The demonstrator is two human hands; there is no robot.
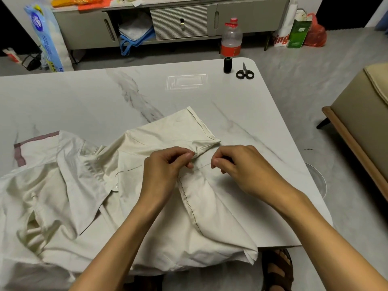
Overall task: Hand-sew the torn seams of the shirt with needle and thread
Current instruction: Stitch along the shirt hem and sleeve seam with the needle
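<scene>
The cream shirt (84, 185) lies crumpled on the marble table (105, 97) in front of you, and your left hand (163, 171) pinches a fold of it at the sleeve seam. Your right hand (241, 166) is just beside it, fingers curled and tips pressed together; you cannot tell what they pinch. The black thread spool (227, 65) and scissors (244, 72) sit at the far corner.

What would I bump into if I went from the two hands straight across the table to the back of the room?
Left hand and right hand → shirt sleeve → black thread spool → plastic bottle → grey cabinet.
</scene>
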